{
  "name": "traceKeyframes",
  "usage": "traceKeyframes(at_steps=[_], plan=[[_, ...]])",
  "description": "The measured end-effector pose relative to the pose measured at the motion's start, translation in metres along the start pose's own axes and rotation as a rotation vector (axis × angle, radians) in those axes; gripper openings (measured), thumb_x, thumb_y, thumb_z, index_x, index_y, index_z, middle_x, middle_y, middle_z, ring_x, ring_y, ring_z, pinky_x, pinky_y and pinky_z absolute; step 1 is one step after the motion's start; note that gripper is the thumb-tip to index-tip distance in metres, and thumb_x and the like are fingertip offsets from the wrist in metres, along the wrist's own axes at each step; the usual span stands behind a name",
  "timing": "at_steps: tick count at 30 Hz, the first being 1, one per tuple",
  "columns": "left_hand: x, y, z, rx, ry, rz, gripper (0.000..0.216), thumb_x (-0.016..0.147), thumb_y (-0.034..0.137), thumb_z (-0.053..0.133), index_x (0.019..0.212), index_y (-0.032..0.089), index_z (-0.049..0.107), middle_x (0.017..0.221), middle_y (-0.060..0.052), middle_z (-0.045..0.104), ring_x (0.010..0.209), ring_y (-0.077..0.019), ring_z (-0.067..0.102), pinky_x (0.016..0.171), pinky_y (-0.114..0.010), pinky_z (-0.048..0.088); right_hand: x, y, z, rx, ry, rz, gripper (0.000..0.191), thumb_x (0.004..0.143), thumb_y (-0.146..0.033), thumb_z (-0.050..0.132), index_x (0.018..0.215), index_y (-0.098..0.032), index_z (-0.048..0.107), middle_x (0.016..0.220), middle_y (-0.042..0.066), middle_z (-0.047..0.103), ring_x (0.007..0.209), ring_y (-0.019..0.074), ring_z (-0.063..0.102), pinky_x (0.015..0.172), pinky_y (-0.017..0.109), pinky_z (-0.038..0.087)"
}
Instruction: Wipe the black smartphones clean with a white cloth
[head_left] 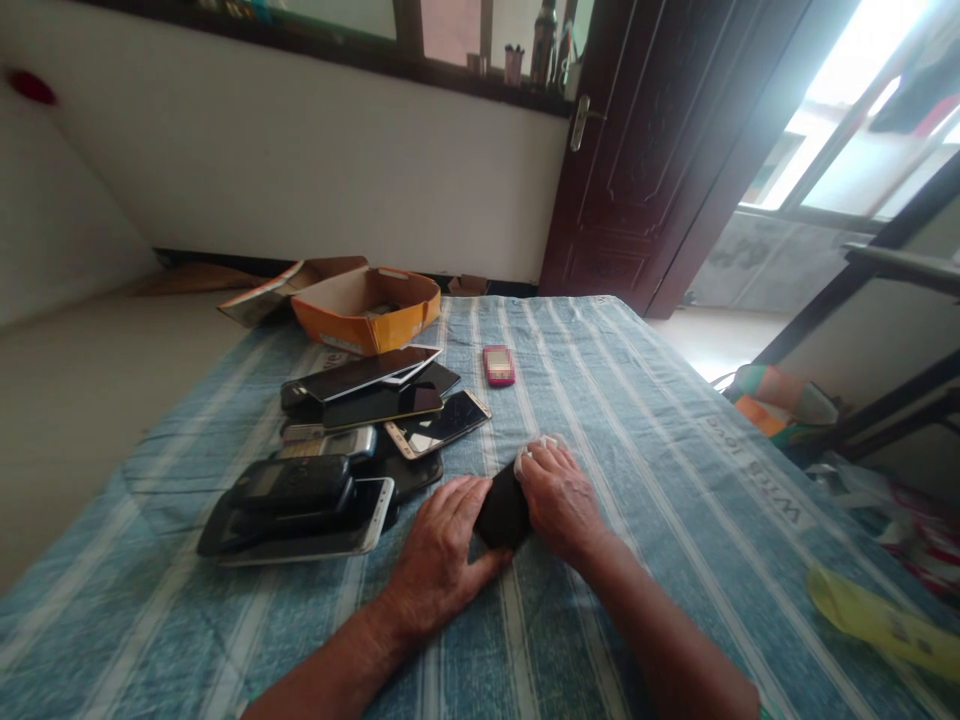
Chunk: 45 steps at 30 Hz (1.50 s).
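On the left side of the frame, a loose heap of phones [382, 408] lies on the cloth-covered surface [645, 420], and the open orange box [337, 330] stands behind it. Some phones lean on others, so move your forearm with care beside them.

In the lower centre, your left hand [444, 545] holds the dark device [504, 512] by its left side, with the thumb along the near edge. The device is between your two hands, and it seems tilted. This grip looks good for steadying; hold it firmly, but do not squeeze the face.

Above it, near the middle of the frame, the pink phone [499, 366] lies apart from the heap.

Just right of centre, your right hand [561, 500] has its fingers bent over a white tissue [553, 441], at the far right edge of the device. I judge that you are wiping it. For a good result, press lightly, follow the edge to the corner, and turn the tissue to a clean part when it becomes dirty.
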<state>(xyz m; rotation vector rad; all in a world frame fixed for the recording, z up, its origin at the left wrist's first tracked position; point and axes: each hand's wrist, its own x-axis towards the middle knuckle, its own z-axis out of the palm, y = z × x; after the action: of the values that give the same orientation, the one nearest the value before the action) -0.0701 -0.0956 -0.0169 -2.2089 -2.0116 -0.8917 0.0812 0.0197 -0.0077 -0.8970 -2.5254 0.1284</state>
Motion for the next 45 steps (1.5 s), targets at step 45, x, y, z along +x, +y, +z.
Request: traceKeyframes(at_steps=[45], plan=[[0.0, -0.001, -0.001, 0.009, 0.012, 0.012, 0.06, 0.075, 0.039, 0.07, 0.128, 0.018, 0.053, 0.124, -0.014, 0.064, 0.117, -0.0333, 0.059, 0.099, -0.051, 0.05, -0.027, 0.007, 0.007, -0.011, 0.092, 0.066, 0.033, 0.092, -0.011, 0.043, 0.119, -0.017, 0.061, 0.127, 0.013, 0.061, 0.125, 0.0265, 0.051, 0.105, 0.045, 0.043]])
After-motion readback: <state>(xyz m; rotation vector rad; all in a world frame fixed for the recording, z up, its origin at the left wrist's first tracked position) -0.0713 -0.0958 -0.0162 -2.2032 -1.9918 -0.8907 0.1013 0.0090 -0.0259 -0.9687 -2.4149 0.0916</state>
